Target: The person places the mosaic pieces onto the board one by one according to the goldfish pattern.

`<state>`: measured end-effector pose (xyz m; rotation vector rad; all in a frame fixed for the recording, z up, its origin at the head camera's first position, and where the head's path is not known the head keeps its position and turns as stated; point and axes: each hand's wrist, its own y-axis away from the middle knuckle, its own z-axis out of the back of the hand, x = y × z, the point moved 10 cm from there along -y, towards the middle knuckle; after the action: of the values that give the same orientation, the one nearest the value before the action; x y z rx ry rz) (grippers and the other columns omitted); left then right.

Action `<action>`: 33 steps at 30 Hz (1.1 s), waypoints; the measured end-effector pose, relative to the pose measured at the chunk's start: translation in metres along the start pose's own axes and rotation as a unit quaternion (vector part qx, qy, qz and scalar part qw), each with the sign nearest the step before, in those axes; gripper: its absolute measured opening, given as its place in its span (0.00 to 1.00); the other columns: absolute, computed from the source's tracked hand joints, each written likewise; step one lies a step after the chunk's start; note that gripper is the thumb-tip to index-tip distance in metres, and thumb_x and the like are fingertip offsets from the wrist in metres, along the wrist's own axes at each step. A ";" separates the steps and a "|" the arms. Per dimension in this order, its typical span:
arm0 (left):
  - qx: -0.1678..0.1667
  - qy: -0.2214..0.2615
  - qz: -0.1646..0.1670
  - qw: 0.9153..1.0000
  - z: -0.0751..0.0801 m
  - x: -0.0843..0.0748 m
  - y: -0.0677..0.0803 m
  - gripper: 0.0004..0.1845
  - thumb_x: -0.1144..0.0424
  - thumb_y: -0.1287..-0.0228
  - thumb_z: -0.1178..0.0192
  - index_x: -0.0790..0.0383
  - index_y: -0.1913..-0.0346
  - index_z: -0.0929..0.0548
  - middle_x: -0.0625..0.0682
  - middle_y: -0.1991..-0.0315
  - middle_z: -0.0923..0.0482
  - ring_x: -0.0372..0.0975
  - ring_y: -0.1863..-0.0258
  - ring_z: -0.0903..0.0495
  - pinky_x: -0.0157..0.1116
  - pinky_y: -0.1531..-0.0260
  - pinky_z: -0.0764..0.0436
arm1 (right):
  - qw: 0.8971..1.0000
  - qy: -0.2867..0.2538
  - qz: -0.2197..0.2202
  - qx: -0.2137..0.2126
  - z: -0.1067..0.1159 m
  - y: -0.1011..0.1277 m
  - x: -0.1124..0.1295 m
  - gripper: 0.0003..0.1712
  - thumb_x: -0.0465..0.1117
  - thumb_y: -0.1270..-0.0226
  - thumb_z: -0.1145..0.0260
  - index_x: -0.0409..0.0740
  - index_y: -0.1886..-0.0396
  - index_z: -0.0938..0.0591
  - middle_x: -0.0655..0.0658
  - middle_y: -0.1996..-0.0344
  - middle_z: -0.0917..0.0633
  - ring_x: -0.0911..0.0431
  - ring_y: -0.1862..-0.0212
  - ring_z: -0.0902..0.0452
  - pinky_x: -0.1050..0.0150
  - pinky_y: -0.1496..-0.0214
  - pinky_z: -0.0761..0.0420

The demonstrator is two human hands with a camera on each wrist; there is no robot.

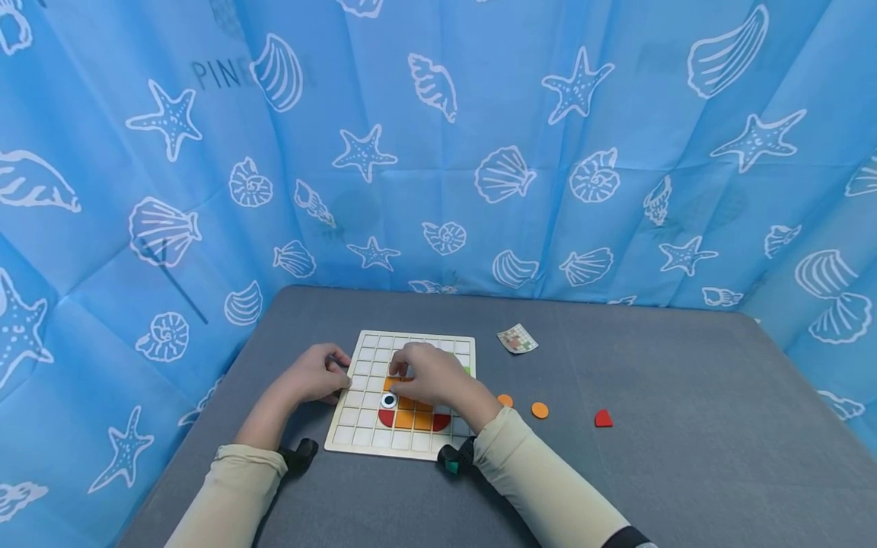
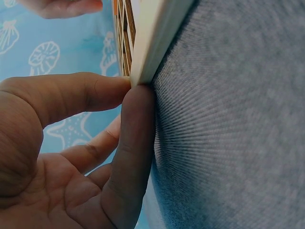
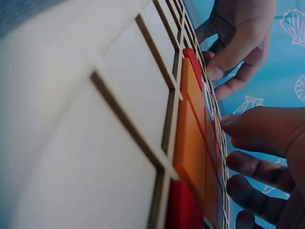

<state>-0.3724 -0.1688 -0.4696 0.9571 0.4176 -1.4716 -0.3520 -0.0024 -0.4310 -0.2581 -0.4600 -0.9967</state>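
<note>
A pale square grid board (image 1: 355,417) lies on the table with orange square tiles (image 1: 404,418), red rounded tiles (image 1: 387,418) and a white-and-black eye tile (image 1: 389,399) set in its cells. My left hand (image 1: 317,374) pinches the board's left edge; thumb and finger meet at the rim (image 2: 151,45) in the left wrist view. Over the middle of the board is my right hand (image 1: 433,374), its thumb and fingers spaced apart close above the orange tiles (image 3: 190,138). No piece shows between them in the right wrist view. The right hand and forearm hide part of the pattern.
Right of the board lie two orange round pieces (image 1: 540,410) and a red piece (image 1: 604,418). A small printed pattern card (image 1: 518,339) sits beyond the board's right side. Behind the grey table (image 1: 685,365) hangs a blue curtain (image 1: 466,137) printed with shells.
</note>
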 end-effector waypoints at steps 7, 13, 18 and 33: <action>0.003 -0.003 0.006 1.000 0.000 0.001 -0.001 0.19 0.70 0.43 0.39 0.68 0.47 0.25 0.58 0.67 0.23 0.44 0.72 0.19 0.41 0.74 0.15 | 0.998 -0.054 0.007 -0.028 0.019 0.019 -0.013 0.11 0.50 0.37 0.31 0.53 0.58 0.14 0.55 0.64 0.17 0.61 0.70 0.24 0.65 0.68 0.23; 0.008 -0.003 0.010 1.000 0.001 0.003 -0.002 0.20 0.69 0.43 0.38 0.67 0.47 0.26 0.59 0.65 0.23 0.45 0.71 0.19 0.41 0.73 0.15 | 0.997 -0.064 0.003 -0.049 0.042 0.047 -0.032 0.12 0.50 0.37 0.31 0.50 0.57 0.14 0.53 0.64 0.17 0.60 0.71 0.24 0.65 0.69 0.23; 0.005 -0.003 0.014 1.000 0.001 0.005 -0.005 0.19 0.69 0.43 0.38 0.67 0.47 0.25 0.59 0.65 0.23 0.45 0.71 0.19 0.41 0.72 0.15 | 0.996 -0.064 -0.001 -0.059 0.058 0.076 -0.054 0.11 0.47 0.37 0.30 0.49 0.58 0.14 0.52 0.65 0.18 0.58 0.76 0.24 0.66 0.73 0.23; 0.003 0.005 0.008 1.000 -0.001 0.005 -0.004 0.19 0.69 0.43 0.38 0.66 0.47 0.25 0.59 0.65 0.22 0.44 0.71 0.19 0.42 0.72 0.15 | 0.997 -0.053 -0.028 -0.045 0.081 0.176 -0.141 0.08 0.45 0.37 0.30 0.52 0.58 0.16 0.53 0.63 0.18 0.62 0.70 0.27 0.69 0.71 0.25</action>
<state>-0.3757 -0.1707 -0.4749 0.9706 0.4133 -1.4546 -0.2875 0.2281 -0.4289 -0.3824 -0.5222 -1.0636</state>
